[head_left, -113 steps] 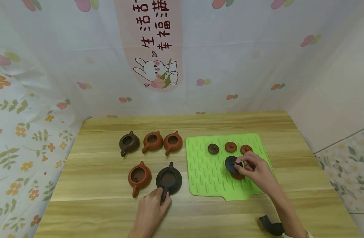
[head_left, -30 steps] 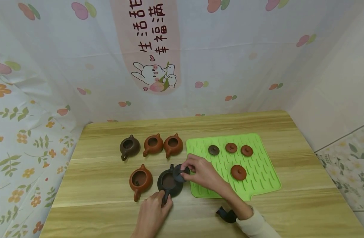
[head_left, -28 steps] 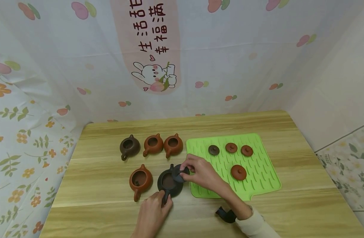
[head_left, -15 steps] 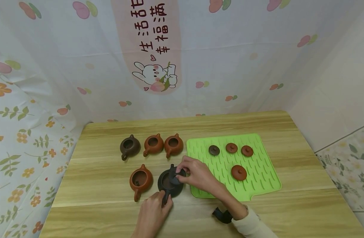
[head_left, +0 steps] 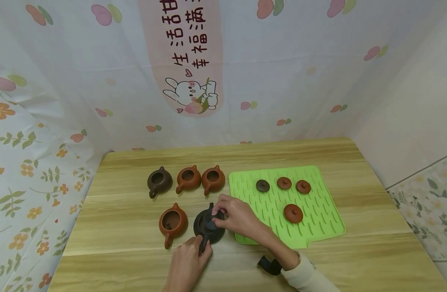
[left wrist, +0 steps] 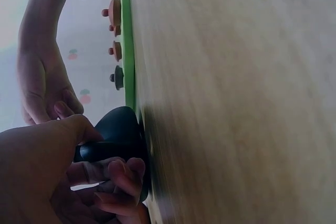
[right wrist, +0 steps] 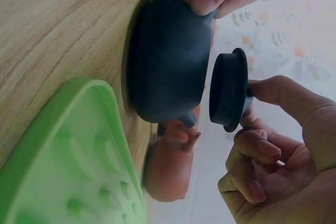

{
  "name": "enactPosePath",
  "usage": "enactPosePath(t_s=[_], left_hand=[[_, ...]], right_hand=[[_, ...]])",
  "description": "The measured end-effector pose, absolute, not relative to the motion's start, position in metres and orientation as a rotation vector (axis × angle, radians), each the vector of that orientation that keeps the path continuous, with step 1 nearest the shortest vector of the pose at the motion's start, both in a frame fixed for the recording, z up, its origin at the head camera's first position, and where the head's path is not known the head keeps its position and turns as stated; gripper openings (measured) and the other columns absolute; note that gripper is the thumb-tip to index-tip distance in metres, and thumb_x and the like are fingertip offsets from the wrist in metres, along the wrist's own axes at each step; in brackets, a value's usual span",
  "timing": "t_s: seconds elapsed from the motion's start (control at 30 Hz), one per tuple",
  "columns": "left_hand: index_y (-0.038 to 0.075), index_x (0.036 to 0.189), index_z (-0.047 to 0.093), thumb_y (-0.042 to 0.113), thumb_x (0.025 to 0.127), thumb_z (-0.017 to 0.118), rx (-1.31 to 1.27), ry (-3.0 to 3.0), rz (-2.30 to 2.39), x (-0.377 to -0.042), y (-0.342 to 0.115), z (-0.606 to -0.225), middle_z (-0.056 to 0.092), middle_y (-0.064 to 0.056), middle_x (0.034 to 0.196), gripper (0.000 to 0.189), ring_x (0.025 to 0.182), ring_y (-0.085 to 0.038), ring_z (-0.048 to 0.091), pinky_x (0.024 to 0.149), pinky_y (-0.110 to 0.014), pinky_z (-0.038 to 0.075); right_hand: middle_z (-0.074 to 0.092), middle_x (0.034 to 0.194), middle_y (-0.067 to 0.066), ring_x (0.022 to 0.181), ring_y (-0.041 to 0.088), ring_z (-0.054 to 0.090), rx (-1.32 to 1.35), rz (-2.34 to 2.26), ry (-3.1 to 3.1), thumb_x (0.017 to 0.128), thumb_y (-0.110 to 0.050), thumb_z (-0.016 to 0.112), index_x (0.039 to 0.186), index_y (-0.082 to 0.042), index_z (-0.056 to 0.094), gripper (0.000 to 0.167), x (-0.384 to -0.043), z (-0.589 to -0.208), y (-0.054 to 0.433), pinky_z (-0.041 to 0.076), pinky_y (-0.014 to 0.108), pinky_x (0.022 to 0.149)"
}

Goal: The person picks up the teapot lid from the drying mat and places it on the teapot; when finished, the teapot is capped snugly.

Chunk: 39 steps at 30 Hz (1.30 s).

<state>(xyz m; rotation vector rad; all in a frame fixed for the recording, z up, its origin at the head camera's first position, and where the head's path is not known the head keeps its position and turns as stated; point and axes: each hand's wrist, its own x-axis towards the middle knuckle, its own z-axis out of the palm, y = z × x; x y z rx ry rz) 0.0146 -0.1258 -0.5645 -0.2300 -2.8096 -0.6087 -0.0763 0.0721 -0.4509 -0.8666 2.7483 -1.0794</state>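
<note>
My left hand [head_left: 188,259] grips the handle of a black teapot [head_left: 217,235], which stands lidless on the table. Thumb and fingers of my right hand [head_left: 238,217] pinch the knob of a black teapot lid [head_left: 208,222]. From the right wrist view, that lid [right wrist: 228,90] hovers over the mouth of the teapot [right wrist: 168,61] with a small gap between them. An orange clay teapot [head_left: 184,223] with dark bits inside stands left of the black one. In the left wrist view, the left hand [left wrist: 84,171] hides part of the teapot's handle.
Behind stand a dark brown teapot [head_left: 167,182] and two orange ones [head_left: 197,181], all lidless. On the green mat [head_left: 245,217] to the right lie a dark brown lid [head_left: 262,185] and several orange lids [head_left: 293,213]. A black device [head_left: 269,265] sits by the right wrist.
My right hand has carried the black lid leftward from the green mat to above the black teapot's mouth. The left hand has kept its grip on the handle.
</note>
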Motion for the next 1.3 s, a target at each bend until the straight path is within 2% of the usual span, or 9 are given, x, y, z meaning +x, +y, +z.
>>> enactPosePath(t_s=[0.6, 0.93, 1.3], left_hand=[[0.023, 0.073, 0.055, 0.027, 0.090, 0.086, -0.194, -2.864, -0.606, 0.0170, -0.1250, -0.5619, 0.040, 0.017, 0.063, 0.036, 0.049, 0.001, 0.031, 0.047, -0.019, 0.023], [0.023, 0.073, 0.056, 0.026, 0.089, 0.087, -0.203, -2.839, -0.621, 0.0154, -0.1246, -0.5649, 0.041, 0.017, 0.063, 0.036, 0.049, 0.001, 0.034, 0.047, -0.019, 0.024], [0.023, 0.071, 0.054, 0.027, 0.089, 0.087, -0.187, -2.862, -0.610, 0.0160, -0.1245, -0.5649, 0.040, 0.017, 0.062, 0.037, 0.048, 0.002, 0.032, 0.047, -0.019, 0.024]], right_hand=[[0.057, 0.087, -0.006, 0.077, 0.001, 0.049, -0.853, -1.011, 2.774, 0.087, -0.012, 0.089, 0.093, -0.012, 0.077, 0.013, -0.0761, -0.4527, 0.0669, 0.043, 0.019, 0.065], [0.065, 0.097, -0.005, 0.080, 0.004, 0.056, -0.862, -1.011, 2.739, 0.089, -0.013, 0.088, 0.095, -0.013, 0.077, 0.012, -0.0749, -0.4522, 0.0677, 0.049, 0.022, 0.070], [0.062, 0.094, -0.005, 0.075, 0.002, 0.049, -0.869, -0.993, 2.729, 0.086, -0.011, 0.086, 0.094, -0.013, 0.078, 0.012, -0.0719, -0.4506, 0.0638, 0.043, 0.021, 0.064]])
